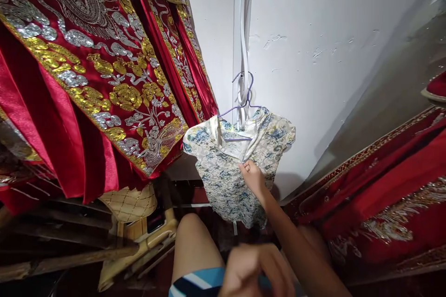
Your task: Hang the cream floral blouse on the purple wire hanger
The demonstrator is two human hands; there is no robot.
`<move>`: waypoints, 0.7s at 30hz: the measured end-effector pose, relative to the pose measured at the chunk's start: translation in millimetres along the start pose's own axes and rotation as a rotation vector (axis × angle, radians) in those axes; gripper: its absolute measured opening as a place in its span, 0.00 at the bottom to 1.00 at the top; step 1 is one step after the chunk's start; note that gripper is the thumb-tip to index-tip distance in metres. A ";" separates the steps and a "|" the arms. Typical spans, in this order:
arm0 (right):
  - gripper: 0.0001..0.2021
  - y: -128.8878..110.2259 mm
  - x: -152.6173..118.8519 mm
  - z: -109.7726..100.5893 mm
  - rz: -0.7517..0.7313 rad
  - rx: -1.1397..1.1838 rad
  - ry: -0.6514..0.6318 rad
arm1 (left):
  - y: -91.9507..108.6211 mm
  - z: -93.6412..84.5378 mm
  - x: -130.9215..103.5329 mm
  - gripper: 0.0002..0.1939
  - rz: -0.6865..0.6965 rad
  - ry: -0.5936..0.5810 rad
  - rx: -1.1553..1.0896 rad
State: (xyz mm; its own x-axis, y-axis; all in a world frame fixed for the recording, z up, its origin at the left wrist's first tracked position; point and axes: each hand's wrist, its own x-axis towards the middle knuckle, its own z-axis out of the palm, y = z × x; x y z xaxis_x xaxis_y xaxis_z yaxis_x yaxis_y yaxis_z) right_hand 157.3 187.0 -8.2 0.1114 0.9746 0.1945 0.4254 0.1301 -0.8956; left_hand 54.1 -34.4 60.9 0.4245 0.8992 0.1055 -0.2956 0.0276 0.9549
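Note:
A short-sleeved blouse (223, 185) with a blue and cream floral print hangs on a purple hanger (249, 88), whose hook is at a white strap or rail against the wall. My right hand (251, 175) reaches in from the lower right and pinches the blouse's front just below the V of the neckline. Low in the view, near my lap, my left hand (256, 269) is blurred, its fingers curled; whether it holds anything is too smeared to tell.
Red cloth with gold and silver sequins (128, 97) hangs at the left, and more red embroidered cloth (393, 195) lies at the right. A bamboo chair (149, 241) with a quilted tan item (130, 204) stands lower left. Behind the blouse is a white wall (313, 55).

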 end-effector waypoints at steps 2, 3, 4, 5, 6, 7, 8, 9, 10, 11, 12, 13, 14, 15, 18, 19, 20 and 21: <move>0.17 0.1 1.0 0.7 -0.021 0.026 -0.006 | 1.6 -22.4 19.0 0.16 0.067 0.073 -0.007; 0.17 -0.3 -0.6 0.4 -0.027 0.046 -0.018 | 0.6 -33.4 28.7 0.16 0.100 0.139 0.012; 0.17 -1.0 -3.4 -0.4 -0.031 0.072 -0.036 | -1.8 -44.1 38.3 0.13 0.121 0.222 0.056; 0.18 -1.8 -7.3 -1.8 -0.033 0.098 -0.057 | -5.9 -54.0 47.6 0.11 0.129 0.320 0.127; 0.18 -2.7 -12.3 -3.7 -0.033 0.121 -0.077 | -11.4 -63.1 56.6 0.07 0.128 0.417 0.221; 0.19 -3.9 -18.1 -6.1 -0.029 0.147 -0.096 | -17.9 -70.9 65.0 0.04 0.120 0.497 0.328; 0.19 -5.2 -24.6 -9.0 -0.019 0.179 -0.113 | -25.0 -77.4 73.0 0.06 0.113 0.556 0.432; 0.20 -6.8 -31.5 -12.1 -0.004 0.218 -0.132 | -32.0 -82.2 80.4 0.11 0.114 0.590 0.522; 0.19 -8.6 -38.6 -15.4 0.013 0.261 -0.151 | -38.6 -85.3 87.1 0.15 0.127 0.595 0.589; 0.19 -10.7 -45.5 -18.7 0.030 0.306 -0.169 | -44.3 -86.5 93.1 0.17 0.147 0.577 0.632; 0.19 -13.2 -51.9 -22.0 0.044 0.347 -0.182 | -49.0 -86.1 98.4 0.18 0.175 0.553 0.655; 0.18 -15.9 -57.5 -25.1 0.054 0.377 -0.189 | -52.5 -84.3 102.9 0.16 0.208 0.535 0.663; 0.18 -18.8 -62.1 -28.0 0.060 0.392 -0.193 | -54.8 -81.6 106.5 0.13 0.241 0.525 0.664; 0.18 -21.9 -65.5 -30.6 0.065 0.401 -0.197 | -56.3 -78.5 109.3 0.09 0.271 0.525 0.662; 0.18 -31.4 -67.7 -37.2 0.084 0.416 -0.212 | -56.5 -71.0 113.5 0.04 0.338 0.549 0.673; 0.19 -34.8 -65.5 -39.4 0.089 0.430 -0.219 | -56.0 -69.9 114.1 0.06 0.357 0.552 0.689; 0.19 -38.7 -61.7 -41.8 0.096 0.448 -0.222 | -55.5 -69.5 114.5 0.08 0.377 0.551 0.711; 0.19 -43.4 -56.2 -44.8 0.102 0.470 -0.219 | -55.3 -69.7 114.8 0.09 0.393 0.543 0.735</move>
State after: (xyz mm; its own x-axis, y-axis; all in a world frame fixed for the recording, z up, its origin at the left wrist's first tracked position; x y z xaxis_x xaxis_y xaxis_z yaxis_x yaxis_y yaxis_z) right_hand 172.8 118.3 37.7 -0.0804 0.9953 0.0538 -0.0317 0.0514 -0.9982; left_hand 59.6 97.8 0.9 -0.0930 0.8695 0.4851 0.3507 -0.4274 0.8333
